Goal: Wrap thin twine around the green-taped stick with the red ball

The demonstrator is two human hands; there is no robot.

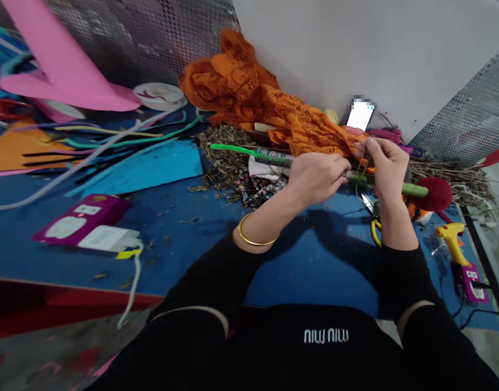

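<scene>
My left hand (315,176), a gold bangle at its wrist, is closed round a long thin stick (415,189). The stick carries a dark red fuzzy ball (435,194) at its right end and is wrapped in green there. To the left of this hand, a dark patterned section (272,157) and a bright green fuzzy stem (231,147) stick out; whether they join the same stick is hidden. My right hand (390,165) pinches a thin green strand (357,187) that hangs loosely about the stick. Yellow-handled scissors (375,232) lie under my right wrist.
Orange patterned cloth (290,119) and a lit phone (360,115) are behind the hands. Dry leaves (217,157) and twigs (469,182) cover the back. A yellow glue gun (453,241) and purple power strips (88,217) lie on the blue table (306,271), blue sheet (151,168) at left.
</scene>
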